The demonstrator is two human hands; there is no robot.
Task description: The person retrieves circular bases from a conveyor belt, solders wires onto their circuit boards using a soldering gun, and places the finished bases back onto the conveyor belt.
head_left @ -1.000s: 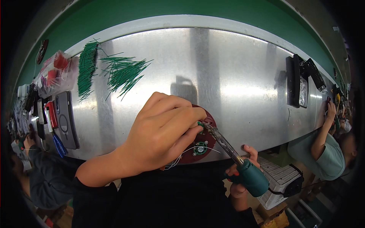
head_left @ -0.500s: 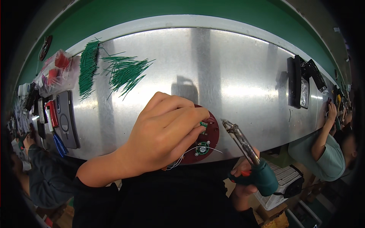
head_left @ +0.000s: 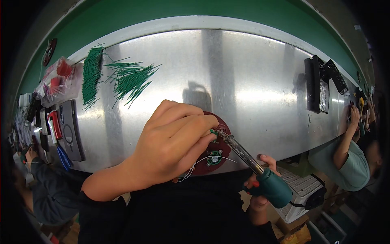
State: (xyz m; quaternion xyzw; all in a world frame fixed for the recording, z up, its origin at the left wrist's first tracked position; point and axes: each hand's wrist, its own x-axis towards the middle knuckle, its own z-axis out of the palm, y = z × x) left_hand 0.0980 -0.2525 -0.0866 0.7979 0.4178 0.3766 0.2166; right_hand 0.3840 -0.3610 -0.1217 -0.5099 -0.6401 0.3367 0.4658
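A round dark-red disc [head_left: 224, 162] lies at the near edge of the metal bench. It carries a small green round board with a silver part [head_left: 215, 159], and thin white wires [head_left: 191, 173] run from it. My left hand [head_left: 174, 136] rests over the disc's left side, fingers bent and pinched together. Something small and green shows by its fingertips; what they hold is hidden. My right hand [head_left: 264, 162] grips a dark-green soldering gun [head_left: 274, 188] below and right of the disc. Its metal tip reaches the disc beside my left fingertips.
Green cut wires [head_left: 132, 79] lie in two heaps at the back left. Left of them are a plastic bag [head_left: 57, 83], a grey phone [head_left: 72, 130] and blue-handled pliers [head_left: 63, 156]. A black holder [head_left: 313, 85] stands at right. Other people sit at both sides.
The soldering gun has moved up and left, bringing its tip from beside the disc onto it, next to my left fingertips. My left hand has barely shifted.
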